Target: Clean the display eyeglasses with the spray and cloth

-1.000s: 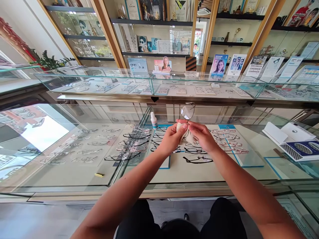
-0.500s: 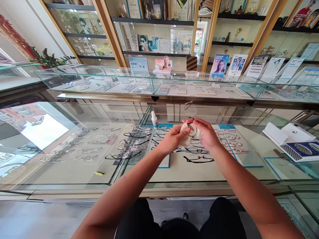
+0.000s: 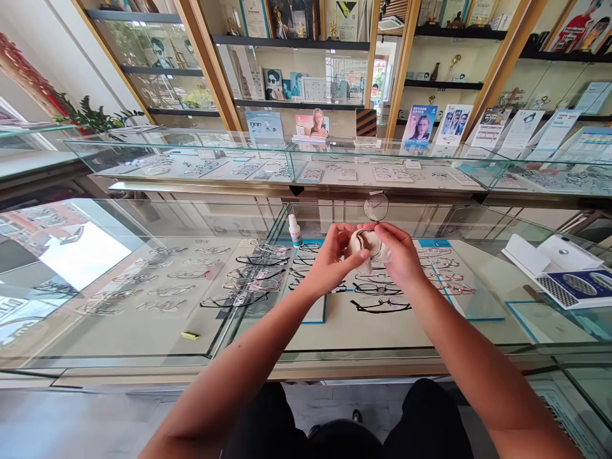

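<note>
Over the glass counter, both of my hands meet around a pair of thin-rimmed eyeglasses (image 3: pixel 376 206), one round lens sticking up above the fingers. A crumpled off-white cleaning cloth (image 3: pixel 381 253) is bunched about the lower part of the glasses. My left hand (image 3: pixel 337 255) pinches the cloth, thumb in front and fingers curled behind. My right hand (image 3: pixel 400 252) closes on the glasses near the bridge, with cloth against its palm. The cloth and fingers partly hide the second lens. A white spray bottle (image 3: pixel 294 231) stands upright on the counter, left of my hands.
Rows of eyeglass frames (image 3: pixel 258 275) lie in the glass display case (image 3: pixel 268 357) below. An open white box with a blue patterned part (image 3: pixel 576 284) sits at right. Behind runs a second glass case (image 3: pixel 229 167) with upright leaflets (image 3: pixel 419 127). A small yellow item (image 3: pixel 190 335) lies front left.
The eyeglasses have shifted slightly right and tilted. My left fingers have spread higher and the thumb has moved across the cloth. The spray bottle stays in place.
</note>
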A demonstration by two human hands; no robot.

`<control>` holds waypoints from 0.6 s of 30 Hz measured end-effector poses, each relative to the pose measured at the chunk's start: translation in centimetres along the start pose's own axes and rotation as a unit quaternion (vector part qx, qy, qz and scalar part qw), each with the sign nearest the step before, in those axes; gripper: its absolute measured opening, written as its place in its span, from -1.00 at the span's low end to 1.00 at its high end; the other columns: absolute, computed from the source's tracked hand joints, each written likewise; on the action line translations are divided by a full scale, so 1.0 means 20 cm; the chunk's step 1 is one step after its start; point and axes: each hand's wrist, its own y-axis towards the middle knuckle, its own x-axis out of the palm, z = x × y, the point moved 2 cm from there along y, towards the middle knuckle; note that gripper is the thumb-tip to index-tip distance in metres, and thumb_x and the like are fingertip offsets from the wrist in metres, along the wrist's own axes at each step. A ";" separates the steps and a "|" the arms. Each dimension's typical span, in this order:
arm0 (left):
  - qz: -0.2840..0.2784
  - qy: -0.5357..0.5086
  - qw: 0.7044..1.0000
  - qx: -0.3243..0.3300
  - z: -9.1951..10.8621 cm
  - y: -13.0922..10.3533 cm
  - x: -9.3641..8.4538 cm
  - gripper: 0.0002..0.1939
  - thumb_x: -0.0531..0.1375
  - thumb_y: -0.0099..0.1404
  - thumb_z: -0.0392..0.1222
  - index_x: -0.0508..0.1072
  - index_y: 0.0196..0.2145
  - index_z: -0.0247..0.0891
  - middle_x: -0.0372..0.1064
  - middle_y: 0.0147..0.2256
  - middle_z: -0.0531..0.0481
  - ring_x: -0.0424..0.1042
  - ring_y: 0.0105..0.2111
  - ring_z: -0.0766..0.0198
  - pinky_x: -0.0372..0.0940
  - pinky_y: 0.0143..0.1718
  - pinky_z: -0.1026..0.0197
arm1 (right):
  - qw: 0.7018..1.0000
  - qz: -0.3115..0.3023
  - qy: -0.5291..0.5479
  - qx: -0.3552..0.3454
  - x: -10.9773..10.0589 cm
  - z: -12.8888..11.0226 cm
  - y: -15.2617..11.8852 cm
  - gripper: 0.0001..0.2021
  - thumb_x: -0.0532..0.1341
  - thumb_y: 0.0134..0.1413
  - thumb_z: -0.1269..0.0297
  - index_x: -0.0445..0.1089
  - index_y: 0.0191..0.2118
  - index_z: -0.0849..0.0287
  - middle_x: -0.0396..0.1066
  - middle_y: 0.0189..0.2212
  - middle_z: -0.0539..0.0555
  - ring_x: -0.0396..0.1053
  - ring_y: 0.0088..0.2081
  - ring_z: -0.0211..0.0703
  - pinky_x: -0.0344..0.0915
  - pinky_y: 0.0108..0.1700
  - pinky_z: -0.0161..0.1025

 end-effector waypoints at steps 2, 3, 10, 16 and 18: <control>0.003 0.027 0.999 0.024 0.01 0.00 0.01 -0.32 0.60 0.24 0.20 0.35 0.05 -0.09 0.51 -0.13 0.02 0.45 -0.20 0.25 0.32 -0.18 0.21 | 1.000 0.006 -0.002 0.000 0.00 0.00 0.00 -0.70 0.58 0.09 -0.11 0.78 -0.22 -0.02 0.79 -0.11 0.09 0.69 -0.02 0.12 0.54 0.14 0.03; 0.006 0.032 0.999 0.030 0.02 0.00 0.01 -0.36 0.58 0.28 0.20 0.35 0.03 -0.10 0.49 -0.17 0.03 0.43 -0.22 0.26 0.31 -0.19 0.21 | 1.000 0.009 -0.003 -0.001 -0.01 0.00 0.00 -0.70 0.58 0.09 -0.11 0.78 -0.22 -0.02 0.78 -0.12 0.08 0.68 -0.04 0.11 0.54 0.12 0.02; 0.100 0.092 0.988 0.079 0.01 0.03 -0.05 -0.65 0.35 0.50 0.18 0.53 -0.14 -0.18 0.52 -0.19 -0.05 0.44 -0.20 0.22 0.35 -0.14 0.16 | 0.999 0.035 -0.015 -0.016 -0.03 -0.01 0.02 -0.75 0.57 0.08 -0.06 0.78 -0.26 -0.02 0.78 -0.13 0.07 0.65 -0.01 0.09 0.50 0.14 0.00; 0.142 0.296 0.919 0.219 0.04 0.01 -0.09 -0.90 0.22 0.61 -0.09 0.48 -0.07 -0.14 0.55 -0.19 -0.05 0.51 -0.20 0.19 0.40 -0.09 0.10 | 0.995 0.044 -0.076 -0.046 -0.06 -0.02 0.02 -0.79 0.50 0.20 -0.01 0.79 -0.21 -0.01 0.77 -0.13 0.07 0.63 -0.05 0.07 0.50 0.05 -0.05; 0.118 0.384 0.875 0.271 0.07 0.01 -0.09 -0.91 0.16 0.64 -0.18 0.48 -0.04 -0.14 0.57 -0.14 -0.09 0.53 -0.15 0.14 0.42 -0.07 0.07 | 0.992 0.039 -0.105 -0.059 -0.07 -0.02 0.02 -0.78 0.48 0.25 -0.01 0.78 -0.20 -0.01 0.76 -0.15 0.06 0.62 -0.05 0.06 0.49 0.02 -0.06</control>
